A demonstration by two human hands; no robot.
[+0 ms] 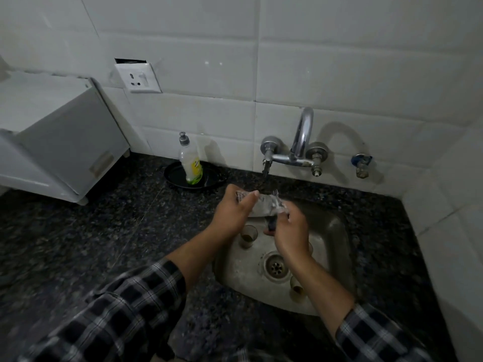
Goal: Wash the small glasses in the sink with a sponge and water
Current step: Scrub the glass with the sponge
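Note:
A clear small glass [264,206] lies on its side over the steel sink [332,231], just under the tap spout [266,169], where water appears to run. My left hand [234,211] grips its left end with the thumb across the top. My right hand [290,231] curls its fingers round the right end. Something dark [271,225] shows under the right fingers; I cannot tell what it is. Two more small glasses stand in the basin, one at the back left [248,235] and one front right of the drain [298,288]. A third is mostly hidden behind my right wrist.
A wall-mounted chrome faucet [303,137] with two knobs sits behind the sink. A dish-soap bottle [190,163] stands in a black dish [172,176] on the dark granite counter [104,231]. A white appliance [60,142] fills the left; a blue valve [362,165] is at right.

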